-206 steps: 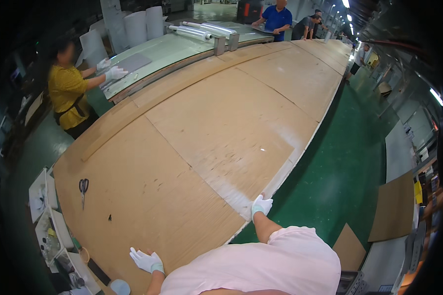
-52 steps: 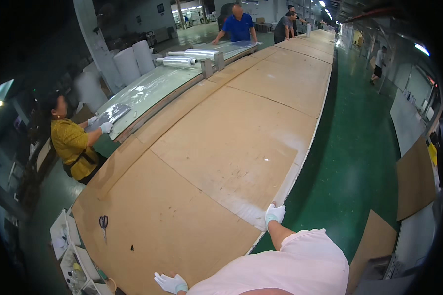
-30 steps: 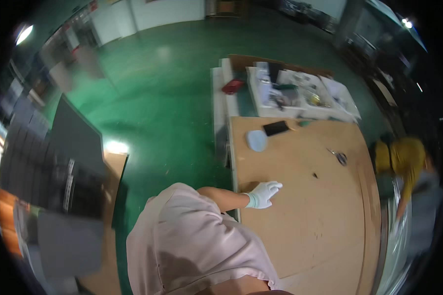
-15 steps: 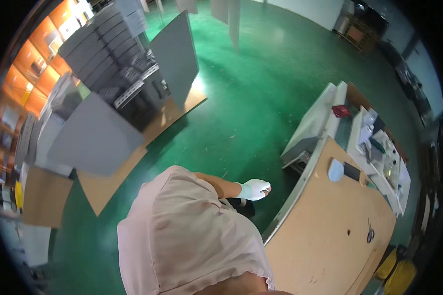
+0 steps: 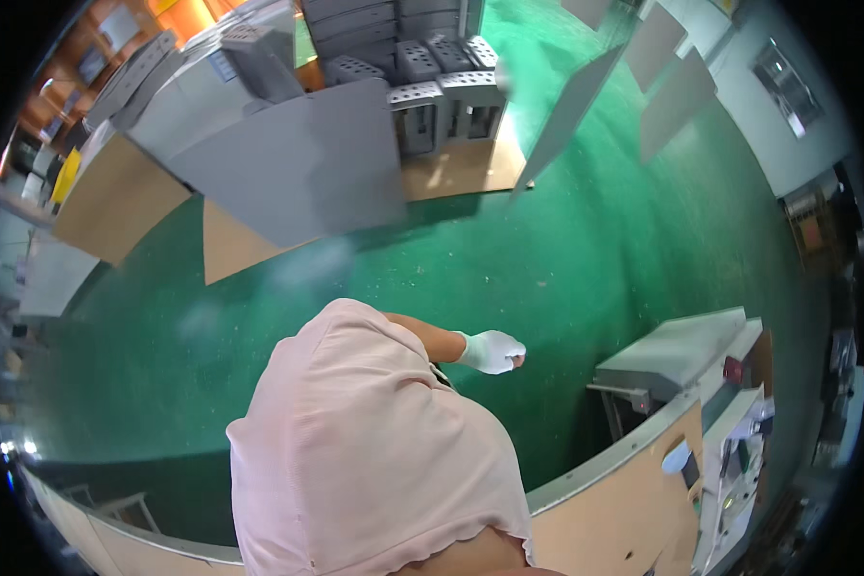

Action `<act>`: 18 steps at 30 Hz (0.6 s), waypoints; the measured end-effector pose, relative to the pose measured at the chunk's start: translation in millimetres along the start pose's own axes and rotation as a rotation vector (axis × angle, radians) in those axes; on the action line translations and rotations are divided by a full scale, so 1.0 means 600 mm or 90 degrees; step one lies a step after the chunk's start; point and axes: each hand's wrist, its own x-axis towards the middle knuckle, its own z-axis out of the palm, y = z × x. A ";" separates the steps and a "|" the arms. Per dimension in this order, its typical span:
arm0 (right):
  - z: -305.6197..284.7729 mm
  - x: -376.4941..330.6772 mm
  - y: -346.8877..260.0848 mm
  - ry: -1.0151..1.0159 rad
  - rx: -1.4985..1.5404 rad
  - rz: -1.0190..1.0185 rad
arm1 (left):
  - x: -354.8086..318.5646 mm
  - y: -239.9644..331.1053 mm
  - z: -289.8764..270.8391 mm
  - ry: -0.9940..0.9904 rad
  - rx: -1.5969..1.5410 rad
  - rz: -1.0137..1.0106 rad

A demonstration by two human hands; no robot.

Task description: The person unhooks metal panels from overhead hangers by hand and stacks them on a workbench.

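1. Only one hand shows. It is most likely the right hand [image 5: 491, 350], in a white glove, and it sticks out from the pink shirt [image 5: 374, 451] over the green floor [image 5: 509, 259].
2. The fingers of that hand are curled in, like a loose fist. Nothing can be seen in it, so it looks like it holds nothing.
3. The hand hangs in the air and touches nothing. The nearest thing is the grey cabinet [image 5: 677, 350], off to its right.
4. The left hand is hidden behind the pink shirt, so no one can tell how it is held.
5. The big brown table [image 5: 634, 509] curves along the bottom right. Its edge is close to the person's body, but the hand is not on it.
6. Small things sit on a white shelf [image 5: 739, 461] by the table end, maybe to keep them easy to reach.
7. Tall grey boards [image 5: 298, 163] lean together across the floor, with brown sheets [image 5: 115, 197] beside them, well apart from the hand.
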 end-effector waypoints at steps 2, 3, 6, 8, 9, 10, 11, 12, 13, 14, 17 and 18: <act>0.052 -0.027 0.012 -0.047 0.036 0.009 | -0.045 0.029 -0.072 0.038 -0.029 0.039; 0.101 -0.129 -0.017 -0.062 0.057 0.018 | -0.068 0.043 -0.112 0.084 0.025 0.129; 0.290 -0.294 -0.137 -0.425 -0.196 -0.248 | -0.168 0.097 -0.265 0.310 0.067 0.417; 0.425 -0.394 -0.154 -0.581 -0.269 -0.323 | -0.291 0.172 -0.404 0.486 0.160 0.524; 0.484 -0.440 -0.153 -0.706 -0.298 -0.410 | -0.388 0.187 -0.463 0.507 0.355 0.362; 0.535 -0.464 -0.140 -0.820 -0.301 -0.410 | -0.461 0.150 -0.496 0.694 0.514 0.333; 0.574 -0.551 -0.143 -0.936 -0.322 -0.472 | -0.502 0.160 -0.538 0.908 0.302 0.450; 0.614 -0.582 -0.130 -1.003 -0.373 -0.583 | -0.533 0.192 -0.603 1.100 0.062 0.564; 0.637 -0.641 -0.134 -1.098 -0.356 -0.704 | -0.638 0.213 -0.686 1.074 0.314 0.476; 0.654 -0.708 -0.139 -1.183 -0.338 -0.831 | -0.620 0.248 -0.702 0.851 -0.173 0.772; 0.682 -0.838 -0.130 -1.319 -0.373 -0.920 | -0.625 0.279 -0.786 0.536 -0.382 0.759; 0.686 -0.867 -0.127 -1.321 -0.449 -1.015 | -0.643 0.277 -0.817 0.554 -0.131 0.527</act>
